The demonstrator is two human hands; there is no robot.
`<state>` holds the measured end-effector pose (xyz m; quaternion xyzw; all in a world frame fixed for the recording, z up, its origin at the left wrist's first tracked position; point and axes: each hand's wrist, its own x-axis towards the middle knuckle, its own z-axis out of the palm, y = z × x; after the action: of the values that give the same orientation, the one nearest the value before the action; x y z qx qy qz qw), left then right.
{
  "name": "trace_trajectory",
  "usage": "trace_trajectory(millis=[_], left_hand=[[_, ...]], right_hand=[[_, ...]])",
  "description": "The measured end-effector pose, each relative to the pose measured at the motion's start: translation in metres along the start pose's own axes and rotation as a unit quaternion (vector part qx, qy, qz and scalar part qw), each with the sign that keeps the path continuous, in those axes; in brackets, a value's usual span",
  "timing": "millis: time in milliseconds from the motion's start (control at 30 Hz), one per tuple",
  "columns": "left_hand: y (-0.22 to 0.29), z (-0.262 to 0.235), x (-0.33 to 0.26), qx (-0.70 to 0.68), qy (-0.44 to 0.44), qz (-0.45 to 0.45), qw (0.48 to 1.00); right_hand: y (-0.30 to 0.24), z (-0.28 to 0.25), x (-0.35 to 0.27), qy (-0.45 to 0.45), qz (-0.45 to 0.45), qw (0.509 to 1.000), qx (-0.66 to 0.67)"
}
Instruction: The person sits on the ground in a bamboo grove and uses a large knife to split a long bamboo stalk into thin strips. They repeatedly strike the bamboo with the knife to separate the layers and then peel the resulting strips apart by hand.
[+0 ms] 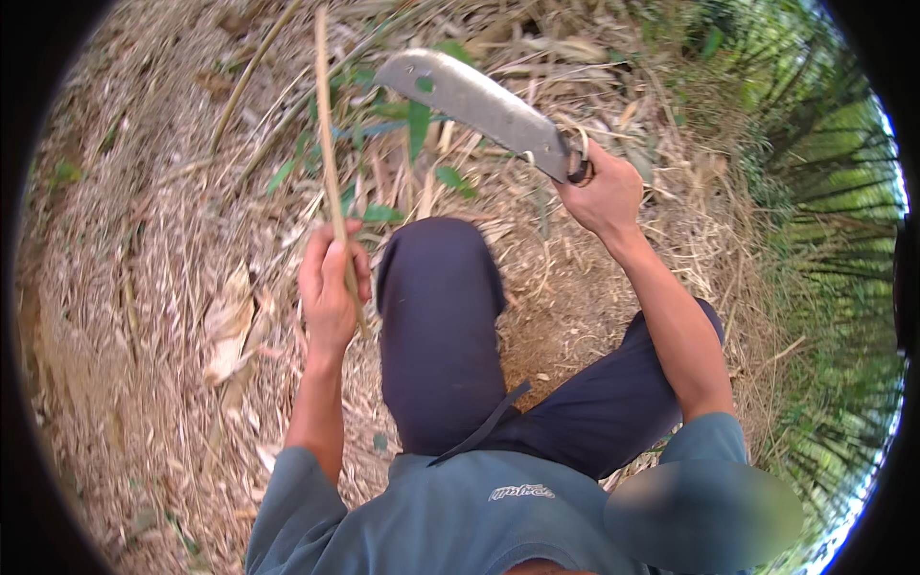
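Note:
My right hand [602, 192] is closed round the dark handle of a machete [479, 105]. Its broad grey blade reaches up and to the left, clear of the stick. A long, thin, pale stick [326, 125] stands nearly upright in the picture, gripped by my left hand [331, 283] near its lower end. The stick's far end runs out past the top edge. My fingers cover part of the machete's handle. Between the two hands is my bent knee [441, 287] in dark trousers.
Dry leaves and straw-like litter [172, 316] cover the sloping ground. Thin fallen stems [254, 72] and green leaves [383, 213] lie beyond my knee. Bare brown soil with small chips [546, 335] shows between my legs. Green plants and tall stalks [824, 192] stand along the right.

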<state>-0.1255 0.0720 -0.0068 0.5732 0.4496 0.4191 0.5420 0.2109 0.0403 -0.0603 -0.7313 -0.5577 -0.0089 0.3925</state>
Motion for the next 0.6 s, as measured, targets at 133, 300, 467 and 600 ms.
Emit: trace_trajectory(millis=[133, 300, 467, 600], left_hand=[[0.033, 0.107, 0.055, -0.057, -0.171, -0.007, 0.984], [0.026, 0.202, 0.055, -0.113, -0.283, -0.053, 0.951], [-0.015, 0.222, 0.017, -0.051, -0.343, -0.060, 0.936], [-0.029, 0.233, 0.003, -0.058, -0.399, -0.104, 0.909]], right_hand=[[0.016, -0.076, -0.012, 0.074, 0.097, 0.992, 0.041], [0.044, -0.087, -0.044, 0.113, 0.252, 0.921, 0.277], [0.035, -0.092, -0.057, 0.170, 0.320, 0.788, 0.497], [0.037, -0.085, -0.067, 0.205, 0.335, 0.767, 0.507]])
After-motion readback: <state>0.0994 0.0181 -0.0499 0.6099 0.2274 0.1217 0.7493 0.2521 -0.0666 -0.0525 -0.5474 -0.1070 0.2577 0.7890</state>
